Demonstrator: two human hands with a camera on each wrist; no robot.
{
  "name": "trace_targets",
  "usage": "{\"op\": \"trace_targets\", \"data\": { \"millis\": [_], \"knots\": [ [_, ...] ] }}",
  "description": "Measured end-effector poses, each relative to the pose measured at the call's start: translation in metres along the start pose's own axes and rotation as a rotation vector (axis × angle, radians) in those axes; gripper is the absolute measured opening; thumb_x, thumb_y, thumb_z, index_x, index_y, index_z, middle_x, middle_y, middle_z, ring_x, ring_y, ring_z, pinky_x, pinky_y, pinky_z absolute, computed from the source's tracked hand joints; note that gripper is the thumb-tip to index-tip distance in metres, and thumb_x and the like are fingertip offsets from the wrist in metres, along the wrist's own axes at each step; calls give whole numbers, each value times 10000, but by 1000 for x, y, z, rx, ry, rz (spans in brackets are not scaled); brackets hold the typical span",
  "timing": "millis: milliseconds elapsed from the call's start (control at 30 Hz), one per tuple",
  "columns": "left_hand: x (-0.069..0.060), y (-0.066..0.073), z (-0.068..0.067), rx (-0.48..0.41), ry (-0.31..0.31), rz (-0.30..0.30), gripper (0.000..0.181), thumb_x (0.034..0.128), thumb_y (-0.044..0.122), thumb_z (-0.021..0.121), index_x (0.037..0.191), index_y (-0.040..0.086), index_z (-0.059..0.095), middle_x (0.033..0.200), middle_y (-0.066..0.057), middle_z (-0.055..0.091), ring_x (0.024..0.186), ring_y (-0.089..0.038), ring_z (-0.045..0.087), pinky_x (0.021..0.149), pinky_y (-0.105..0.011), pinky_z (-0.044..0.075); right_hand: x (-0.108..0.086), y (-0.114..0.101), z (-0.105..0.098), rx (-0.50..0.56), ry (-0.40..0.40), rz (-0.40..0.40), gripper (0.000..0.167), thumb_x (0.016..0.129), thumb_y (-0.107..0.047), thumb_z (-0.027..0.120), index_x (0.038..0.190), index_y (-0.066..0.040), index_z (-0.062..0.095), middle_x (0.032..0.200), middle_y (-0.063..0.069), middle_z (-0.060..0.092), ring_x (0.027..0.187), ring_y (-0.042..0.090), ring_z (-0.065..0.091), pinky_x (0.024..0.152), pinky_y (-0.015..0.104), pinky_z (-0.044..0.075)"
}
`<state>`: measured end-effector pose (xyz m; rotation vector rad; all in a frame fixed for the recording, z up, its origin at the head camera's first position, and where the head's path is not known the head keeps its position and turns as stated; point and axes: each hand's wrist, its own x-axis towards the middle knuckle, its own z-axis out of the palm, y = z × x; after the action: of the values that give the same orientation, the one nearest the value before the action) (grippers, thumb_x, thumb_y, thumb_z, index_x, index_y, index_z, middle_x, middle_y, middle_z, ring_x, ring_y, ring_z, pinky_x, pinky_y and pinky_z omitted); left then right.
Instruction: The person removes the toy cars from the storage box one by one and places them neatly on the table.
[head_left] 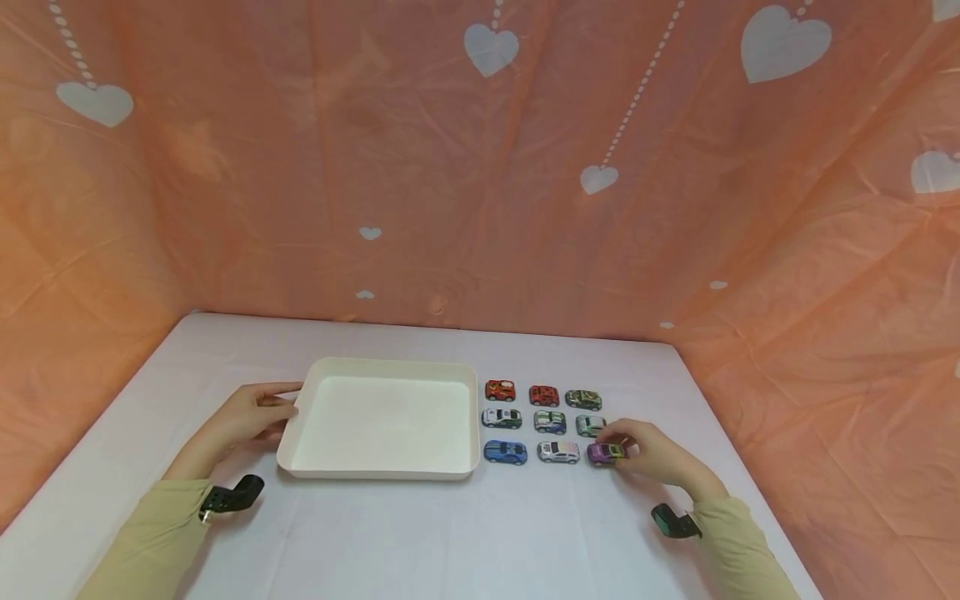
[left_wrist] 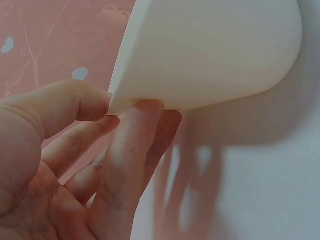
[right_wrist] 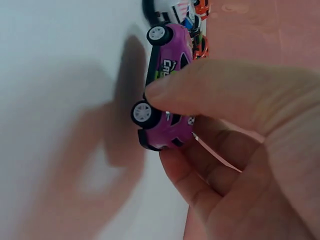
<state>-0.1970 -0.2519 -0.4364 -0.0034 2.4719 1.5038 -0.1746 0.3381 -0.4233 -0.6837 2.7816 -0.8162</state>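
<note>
At the right end of the front row of toy cars, my right hand [head_left: 651,451] pinches a purple toy car [right_wrist: 172,55] with green markings. The right wrist view has the thumb against the car's side and the other fingers behind it, partly hidden. My left hand [head_left: 243,414] is at the left side of a shallow white tray [head_left: 378,476], which has nothing in it. Up close in the left wrist view, thumb and fingers pinch the tray's edge [left_wrist: 200,65].
Several other toy cars stand in three rows right of the tray, among them a blue car [head_left: 506,452], a white-and-pink car [head_left: 558,452] and a red car [head_left: 500,390]. Orange cloth [head_left: 420,167] with hearts hangs behind and beside the white table [head_left: 420,533].
</note>
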Motion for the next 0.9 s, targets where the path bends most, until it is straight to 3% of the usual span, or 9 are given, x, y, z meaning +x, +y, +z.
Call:
{"op": "trace_targets", "data": {
  "millis": [633, 900],
  "knots": [
    [1, 1, 0, 6, 0, -20, 576, 912, 90, 609, 1418, -60, 378, 1112, -248, 622, 749, -155, 623, 584, -297, 530, 0, 12, 10, -6, 19, 93, 367, 748, 58, 700, 1038, -166, 683, 1060, 2, 632, 936, 190, 545, 822, 340, 486],
    [0, 1, 0, -7, 3, -24, 568, 914, 101, 599, 1411, -71, 384, 1082, -227, 627, 732, -166, 620, 611, -316, 540, 0, 11, 9, 21, 17, 72, 389, 743, 56, 710, 1081, -133, 675, 1073, 28, 638, 958, 217, 569, 826, 367, 497]
  ]
}}
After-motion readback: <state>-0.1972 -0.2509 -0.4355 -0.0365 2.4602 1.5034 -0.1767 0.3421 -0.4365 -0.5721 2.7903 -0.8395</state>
